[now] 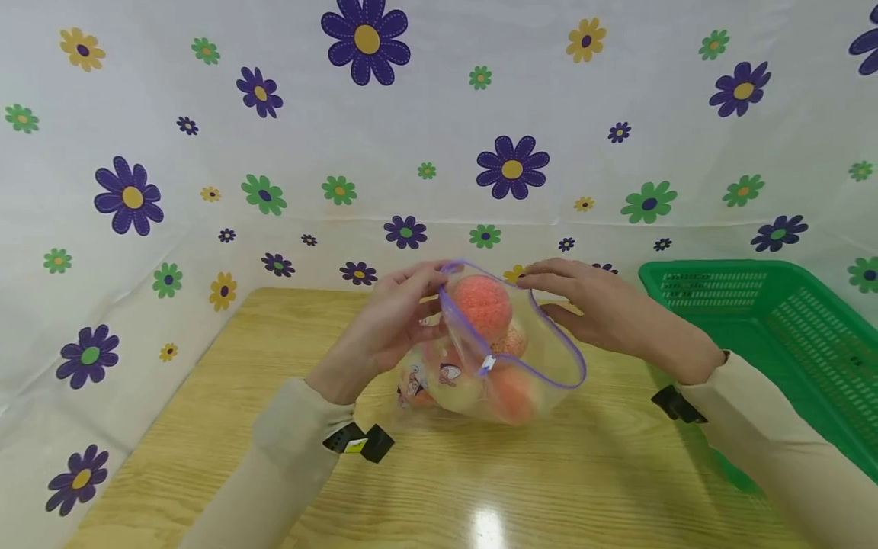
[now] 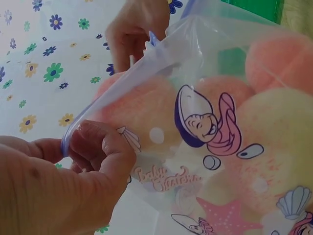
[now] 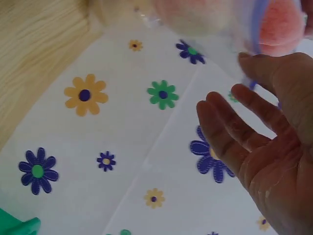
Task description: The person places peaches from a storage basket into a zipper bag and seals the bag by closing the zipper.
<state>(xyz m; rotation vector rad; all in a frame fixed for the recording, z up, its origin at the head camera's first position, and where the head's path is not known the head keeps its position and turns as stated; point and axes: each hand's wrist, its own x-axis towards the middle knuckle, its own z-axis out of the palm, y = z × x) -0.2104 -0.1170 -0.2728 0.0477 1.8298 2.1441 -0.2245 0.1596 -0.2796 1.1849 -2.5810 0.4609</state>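
A clear zip bag (image 1: pixel 453 389) with a purple rim and printed cartoon figures stands on the table, its mouth gaping. Inside it are several fuzzy pink-and-yellow peaches (image 1: pixel 483 305), the topmost right at the opening. My left hand (image 1: pixel 394 320) pinches the rim on the left side, thumb and fingers around the edge, as the left wrist view (image 2: pixel 93 161) also shows. On the far right side, my right hand (image 1: pixel 597 309) has its fingertips at the rim. In the right wrist view its fingers (image 3: pixel 220 127) are spread loosely, the thumb beside the purple edge. A white slider (image 1: pixel 488 364) sits on the near rim.
The green plastic basket (image 1: pixel 693 328) stands at the right, beside and behind my right forearm. Under the bag is a wood-grain table (image 1: pixel 411 496). A white flower-patterned sheet (image 1: pixel 439 114) hangs behind the table and at its sides.
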